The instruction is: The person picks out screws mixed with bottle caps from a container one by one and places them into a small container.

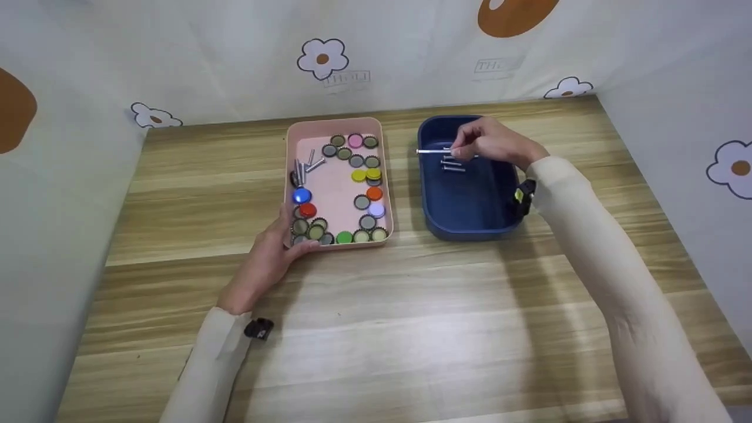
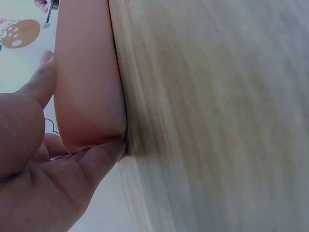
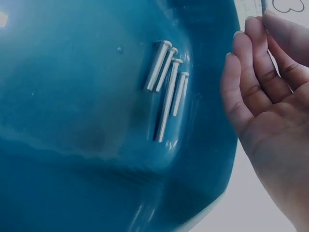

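Note:
My left hand [image 1: 264, 258] holds the near left corner of a pink tray [image 1: 336, 191]. In the left wrist view its thumb lies at the rim and its fingers bend round the tray's outer wall [image 2: 89, 72]. Over the far part of a dark blue box [image 1: 464, 205], my right hand [image 1: 493, 143] pinches a silver headed metal pin [image 1: 433, 152] between thumb and fingertips. The pin lies level and points left past the box rim. Several similar pins [image 3: 169, 99] lie side by side on the box floor.
Inside the pink tray, several headed pins [image 1: 315, 165] lie at the left. Bottle caps, among them a blue cap [image 1: 301, 196] and a green cap [image 1: 344, 237], line its sides. Both containers stand on a wooden table [image 1: 376, 329] before a flower-patterned curtain [image 1: 235, 59].

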`<state>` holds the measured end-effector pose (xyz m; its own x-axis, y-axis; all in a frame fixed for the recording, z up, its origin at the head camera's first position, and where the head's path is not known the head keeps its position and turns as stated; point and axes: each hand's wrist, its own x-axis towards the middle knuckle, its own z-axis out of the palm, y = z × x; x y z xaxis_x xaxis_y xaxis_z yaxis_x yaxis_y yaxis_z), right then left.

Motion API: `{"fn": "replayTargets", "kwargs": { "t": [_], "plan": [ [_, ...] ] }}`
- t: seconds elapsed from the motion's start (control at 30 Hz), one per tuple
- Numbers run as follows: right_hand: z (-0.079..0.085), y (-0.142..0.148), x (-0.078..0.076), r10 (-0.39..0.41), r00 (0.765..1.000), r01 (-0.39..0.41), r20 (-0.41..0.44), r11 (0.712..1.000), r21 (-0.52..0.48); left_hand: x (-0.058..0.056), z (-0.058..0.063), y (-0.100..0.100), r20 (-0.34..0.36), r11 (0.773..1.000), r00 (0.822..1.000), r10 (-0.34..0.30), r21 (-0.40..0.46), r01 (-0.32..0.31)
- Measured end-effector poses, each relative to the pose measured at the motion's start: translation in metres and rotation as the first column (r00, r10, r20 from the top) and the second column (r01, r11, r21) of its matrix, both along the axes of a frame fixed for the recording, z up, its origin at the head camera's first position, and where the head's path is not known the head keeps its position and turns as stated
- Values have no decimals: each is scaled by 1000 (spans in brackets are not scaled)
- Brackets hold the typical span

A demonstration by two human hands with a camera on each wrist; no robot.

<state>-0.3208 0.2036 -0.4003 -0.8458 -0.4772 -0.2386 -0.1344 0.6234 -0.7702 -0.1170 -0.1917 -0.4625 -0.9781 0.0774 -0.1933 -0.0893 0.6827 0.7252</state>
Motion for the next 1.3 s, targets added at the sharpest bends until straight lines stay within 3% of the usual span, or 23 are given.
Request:
{"fn": "replayTargets", "kwargs": {
  "t": [0.43, 0.7, 0.97, 1.3],
  "plan": [
    [1, 9, 0, -61, 995, 54, 76, 994, 97, -3, 1, 1, -7, 999, 1000, -5, 36, 6],
    [-3, 10, -2, -86, 987, 75, 137, 994, 82, -1, 3, 0, -31, 1000, 999, -12, 24, 13],
    [-9, 5, 0, -132, 970, 103, 206, 984, 144, -2, 1, 1, -62, 1000, 998, -23, -3, 22],
    [-5, -3, 4, -210, 929, 148, 304, 965, 216, 0, 0, 0, -61, 1000, 998, -21, 12, 22]
  ]
}}
